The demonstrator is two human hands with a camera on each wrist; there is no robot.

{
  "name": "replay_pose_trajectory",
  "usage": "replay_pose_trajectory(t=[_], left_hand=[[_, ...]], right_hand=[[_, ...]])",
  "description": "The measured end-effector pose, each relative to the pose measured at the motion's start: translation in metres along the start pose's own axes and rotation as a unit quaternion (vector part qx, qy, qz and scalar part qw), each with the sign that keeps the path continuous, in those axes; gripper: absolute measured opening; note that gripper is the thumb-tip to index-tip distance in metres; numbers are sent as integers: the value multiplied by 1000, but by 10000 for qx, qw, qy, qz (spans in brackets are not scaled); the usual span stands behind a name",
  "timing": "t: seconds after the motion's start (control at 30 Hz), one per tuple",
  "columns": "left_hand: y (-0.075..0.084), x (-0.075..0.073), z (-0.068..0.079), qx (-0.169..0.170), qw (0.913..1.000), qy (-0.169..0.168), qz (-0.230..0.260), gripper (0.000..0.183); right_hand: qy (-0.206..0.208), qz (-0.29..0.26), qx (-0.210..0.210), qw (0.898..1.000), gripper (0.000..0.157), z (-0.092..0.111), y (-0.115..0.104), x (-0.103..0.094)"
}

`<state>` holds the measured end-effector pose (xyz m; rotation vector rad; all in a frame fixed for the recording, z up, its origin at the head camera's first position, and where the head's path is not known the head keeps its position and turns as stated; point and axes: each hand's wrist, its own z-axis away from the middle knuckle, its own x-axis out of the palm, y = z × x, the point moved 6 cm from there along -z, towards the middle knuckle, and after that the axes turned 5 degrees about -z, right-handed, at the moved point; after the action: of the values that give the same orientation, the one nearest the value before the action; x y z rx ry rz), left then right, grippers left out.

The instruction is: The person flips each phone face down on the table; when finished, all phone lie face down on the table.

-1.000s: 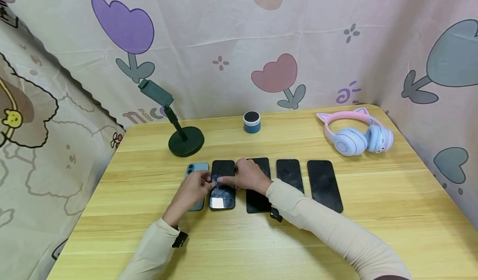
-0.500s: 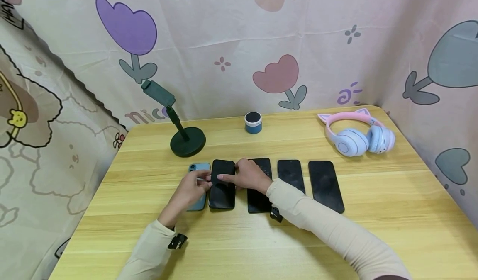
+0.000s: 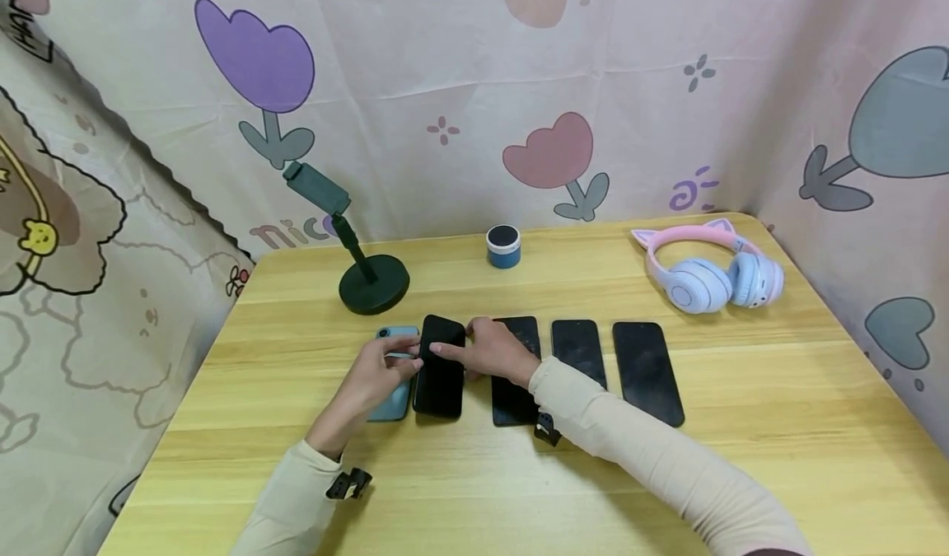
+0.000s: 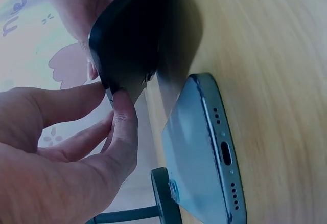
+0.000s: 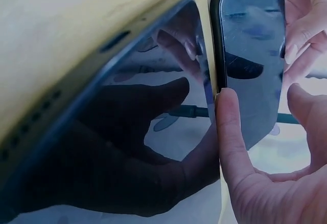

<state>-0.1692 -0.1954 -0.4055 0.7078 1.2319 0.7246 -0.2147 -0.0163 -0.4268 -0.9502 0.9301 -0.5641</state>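
Black rectangular glass-faced smartphone [image 3: 439, 391] is tilting over the pale wood-grain table [image 3: 445, 490], between the light-blue smartphone with a camera lens on its back [image 3: 389, 404] and the large black slab-like smartphone [image 3: 513, 408]; part of it is showing clear of the wood, though whether any edge is touching, I'm not able to tell; the left hand [image 3: 376, 373] is pinching its left long edge, thumb and fingers together on it; the right hand [image 3: 498, 348] is laying a finger along the opposite edge, its thumb reaching across the face, and whether that thumb is pressing or hovering isn't showing; this body is looking stiff and fairly light, so it is likely answering small fingertip pushes; the glossy face is probably offering little friction and risking cracks in a drop; both long sides, around mid-length, are making the safest hold, opposing fingertips sharing the load.
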Motion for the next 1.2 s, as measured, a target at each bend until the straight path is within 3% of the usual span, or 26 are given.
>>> replay_pose_trajectory(t=[0.53, 1.0, 1.2], left_hand=[[2, 1, 2, -154, 9970, -303, 694, 47], [3, 9, 0, -10, 9948, -723, 716, 52], [3, 15, -1, -15, 9929, -875, 807, 55]], right_hand=[[-137, -275, 207, 9993, 96, -1, 1, 7], [-452, -1324, 152, 9900, 86, 5, -2, 8], [-509, -1542, 154, 9866, 73, 5, -4, 6]])
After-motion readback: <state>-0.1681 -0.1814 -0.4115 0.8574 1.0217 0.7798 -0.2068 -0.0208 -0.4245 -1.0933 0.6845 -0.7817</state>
